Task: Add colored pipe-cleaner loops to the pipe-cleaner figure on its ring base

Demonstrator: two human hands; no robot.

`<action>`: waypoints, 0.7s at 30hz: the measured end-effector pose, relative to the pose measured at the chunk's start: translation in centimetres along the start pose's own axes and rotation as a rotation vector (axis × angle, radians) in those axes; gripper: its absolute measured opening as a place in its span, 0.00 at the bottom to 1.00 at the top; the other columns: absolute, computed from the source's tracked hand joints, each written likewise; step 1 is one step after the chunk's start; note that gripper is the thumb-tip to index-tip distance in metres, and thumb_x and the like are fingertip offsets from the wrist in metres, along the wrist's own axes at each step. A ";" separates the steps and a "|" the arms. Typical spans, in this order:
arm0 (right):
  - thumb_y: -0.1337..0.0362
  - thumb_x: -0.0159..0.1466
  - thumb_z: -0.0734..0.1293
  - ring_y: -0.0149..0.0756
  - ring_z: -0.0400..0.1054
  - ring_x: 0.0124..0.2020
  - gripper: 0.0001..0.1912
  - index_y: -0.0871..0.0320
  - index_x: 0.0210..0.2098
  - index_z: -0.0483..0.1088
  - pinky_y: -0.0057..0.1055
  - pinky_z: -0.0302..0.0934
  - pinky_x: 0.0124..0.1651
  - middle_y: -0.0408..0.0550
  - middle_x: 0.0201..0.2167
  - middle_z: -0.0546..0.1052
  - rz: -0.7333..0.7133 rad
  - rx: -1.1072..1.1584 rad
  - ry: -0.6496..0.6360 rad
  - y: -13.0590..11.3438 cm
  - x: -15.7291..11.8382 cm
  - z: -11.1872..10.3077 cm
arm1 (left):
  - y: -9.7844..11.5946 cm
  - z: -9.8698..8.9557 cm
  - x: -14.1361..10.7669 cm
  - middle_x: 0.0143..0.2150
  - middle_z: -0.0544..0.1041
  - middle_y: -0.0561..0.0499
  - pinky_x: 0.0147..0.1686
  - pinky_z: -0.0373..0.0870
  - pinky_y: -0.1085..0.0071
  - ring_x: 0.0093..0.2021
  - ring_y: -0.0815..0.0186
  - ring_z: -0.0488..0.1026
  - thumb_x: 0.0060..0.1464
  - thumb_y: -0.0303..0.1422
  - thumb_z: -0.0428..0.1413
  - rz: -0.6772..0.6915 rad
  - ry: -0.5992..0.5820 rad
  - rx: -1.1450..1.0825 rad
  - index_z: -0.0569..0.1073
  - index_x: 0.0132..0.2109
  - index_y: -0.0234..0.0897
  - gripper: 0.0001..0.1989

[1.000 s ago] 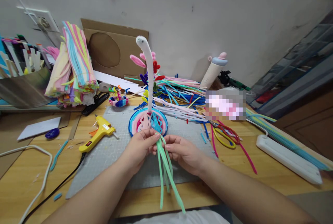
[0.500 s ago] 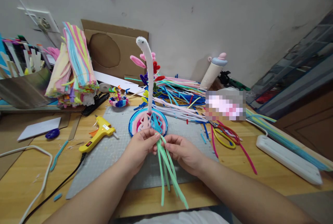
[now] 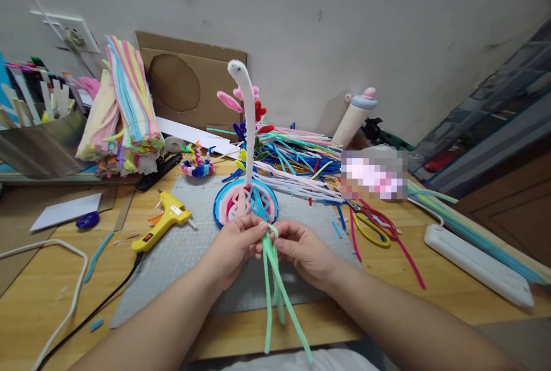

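Mint-green pipe cleaners (image 3: 282, 290) hang down from between my two hands, their loose ends reaching past the table's front edge. My left hand (image 3: 241, 240) pinches the top of the bunch between thumb and fingers. My right hand (image 3: 298, 244) is closed on one strand, which bends over near the fingertips. Just beyond my hands a round base (image 3: 218, 205) of blue, white and pink pipe cleaners lies on the grey cutting mat (image 3: 172, 267). A tall white stem (image 3: 249, 130) with a curved tip rises from it, with coloured petal shapes behind.
A yellow glue gun (image 3: 166, 224) lies to the left, its black cord running forward. Scissors (image 3: 372, 230) and a white power strip (image 3: 477, 265) are on the right. Bundled pipe cleaners (image 3: 133, 95), a cardboard sheet (image 3: 215, 72) and a bottle (image 3: 355, 118) stand at the back.
The strand at my right fingers now bends over in a small loop. The hanging green ends have shifted and spread, reaching slightly lower. Both hands stay in nearly the same place.
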State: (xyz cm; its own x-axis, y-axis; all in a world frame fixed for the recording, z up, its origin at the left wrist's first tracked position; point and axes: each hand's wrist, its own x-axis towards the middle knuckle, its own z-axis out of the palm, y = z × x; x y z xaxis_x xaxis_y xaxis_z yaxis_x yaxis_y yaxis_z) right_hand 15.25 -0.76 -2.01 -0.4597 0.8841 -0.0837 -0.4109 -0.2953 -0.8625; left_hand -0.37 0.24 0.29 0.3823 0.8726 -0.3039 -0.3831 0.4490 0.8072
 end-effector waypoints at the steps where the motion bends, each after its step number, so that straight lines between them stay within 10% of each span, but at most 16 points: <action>1: 0.63 0.53 0.72 0.29 0.68 0.29 0.09 0.59 0.32 0.71 0.26 0.57 0.32 0.44 0.28 0.75 -0.002 -0.007 0.004 0.0 0.0 0.0 | 0.0 0.0 0.0 0.23 0.73 0.53 0.19 0.58 0.81 0.17 0.79 0.62 0.44 0.32 0.62 -0.001 -0.003 0.000 0.71 0.29 0.31 0.09; 21: 0.59 0.56 0.69 0.28 0.66 0.28 0.10 0.60 0.31 0.70 0.26 0.58 0.33 0.44 0.28 0.74 0.164 0.137 0.001 0.0 -0.2 0.3 | 0.1 -0.2 0.2 0.29 0.75 0.51 0.25 0.62 0.78 0.24 0.73 0.68 0.43 0.32 0.63 0.084 0.047 0.029 0.75 0.37 0.33 0.12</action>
State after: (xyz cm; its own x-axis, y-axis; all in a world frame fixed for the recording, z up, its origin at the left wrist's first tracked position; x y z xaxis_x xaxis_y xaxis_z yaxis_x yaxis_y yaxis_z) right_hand 15.13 -1.05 -1.80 -0.5283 0.8206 -0.2181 -0.4339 -0.4817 -0.7614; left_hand -0.55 0.49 0.24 0.3099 0.9153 -0.2572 -0.3874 0.3685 0.8451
